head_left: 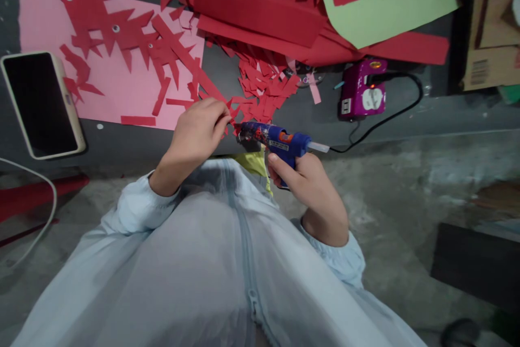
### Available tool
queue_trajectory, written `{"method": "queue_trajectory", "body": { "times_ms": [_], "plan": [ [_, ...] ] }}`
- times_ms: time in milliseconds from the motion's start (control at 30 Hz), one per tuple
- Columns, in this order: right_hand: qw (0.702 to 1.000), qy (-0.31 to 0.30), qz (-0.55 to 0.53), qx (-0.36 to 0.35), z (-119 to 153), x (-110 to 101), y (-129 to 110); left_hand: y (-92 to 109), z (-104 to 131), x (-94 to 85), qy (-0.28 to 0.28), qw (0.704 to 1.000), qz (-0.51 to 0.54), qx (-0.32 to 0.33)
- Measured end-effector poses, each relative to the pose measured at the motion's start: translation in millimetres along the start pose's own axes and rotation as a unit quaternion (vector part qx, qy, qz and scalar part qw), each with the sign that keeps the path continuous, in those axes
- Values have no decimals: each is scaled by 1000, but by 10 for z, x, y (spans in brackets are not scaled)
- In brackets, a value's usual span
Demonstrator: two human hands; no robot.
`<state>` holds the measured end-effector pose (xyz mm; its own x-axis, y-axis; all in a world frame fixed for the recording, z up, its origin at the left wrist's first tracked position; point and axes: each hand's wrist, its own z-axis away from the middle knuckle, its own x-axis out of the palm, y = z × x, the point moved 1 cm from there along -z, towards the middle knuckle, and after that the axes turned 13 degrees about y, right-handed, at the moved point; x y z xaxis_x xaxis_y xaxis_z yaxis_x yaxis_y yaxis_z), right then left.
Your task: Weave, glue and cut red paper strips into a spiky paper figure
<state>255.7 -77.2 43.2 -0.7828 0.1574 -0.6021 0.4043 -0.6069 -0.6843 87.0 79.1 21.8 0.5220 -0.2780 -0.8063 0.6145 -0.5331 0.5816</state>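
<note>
My right hand (303, 176) is wrapped round the handle of a blue hot glue gun (280, 144), its nozzle pointing left. A clear glue stick (319, 146) juts from the gun's back end. Close to the nozzle, my left hand (199, 128) pinches a small red paper piece (233, 121), mostly hidden by the fingers. Beyond that hand lies a pink paper sheet (101, 109) bearing red paper fish (87, 8) with googly eyes. Red paper scraps (264, 87) are heaped just past the gun's tip.
A phone (40, 106) lies at the table's left. At right, a purple power adapter (361, 92) with a black cord (406, 106) sits near the edge. Behind are folded red paper (260, 11), a green sheet (390, 17) and a cardboard box (491, 65).
</note>
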Motion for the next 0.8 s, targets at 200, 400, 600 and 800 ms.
{"method": "queue_trajectory", "body": {
  "times_ms": [200, 400, 600, 800],
  "plan": [
    [1000, 4, 1, 7, 1, 0, 19, 10, 2, -1, -2, 1000, 1, 0],
    [1000, 4, 4, 8, -1, -2, -1, 9, 9, -2, -1, 1000, -3, 1],
    [1000, -5, 18, 5, -3, -11, -43, 18, 11, -15, -4, 1000, -7, 3],
    [1000, -3, 17, 5, 0, -3, -35, 15, 12, -14, -2, 1000, -10, 6]
  ]
}}
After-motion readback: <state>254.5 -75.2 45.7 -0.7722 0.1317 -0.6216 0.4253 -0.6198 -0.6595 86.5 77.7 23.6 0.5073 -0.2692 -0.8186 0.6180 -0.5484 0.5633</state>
